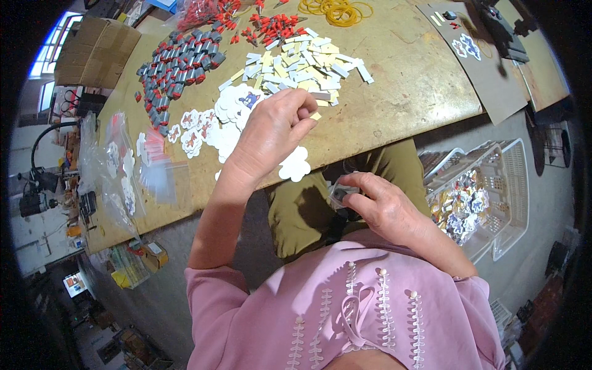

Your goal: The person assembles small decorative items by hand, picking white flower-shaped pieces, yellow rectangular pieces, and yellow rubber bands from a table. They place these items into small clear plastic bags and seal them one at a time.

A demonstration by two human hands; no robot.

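My left hand (274,132) is over the table's near side, fingers curled together at the edge of a heap of small white and yellow strips (302,61). A yellow strip (316,116) shows at its fingertips; whether it is pinched or lies on the table I cannot tell. White scallop-edged cutouts (231,111), some printed with cartoon figures, lie beneath and left of this hand. Over my lap, my right hand (382,203) grips a small clear plastic bag (338,195) with something grey and dark in it, partly hidden by the fingers.
Grey-and-red small parts (179,65), red-tipped pieces (274,28) and yellow rubber bands (336,9) lie farther back on the table (407,68). Clear bags (161,179) rest at the left edge. A white plastic basket (512,197) of filled packets stands right of my legs.
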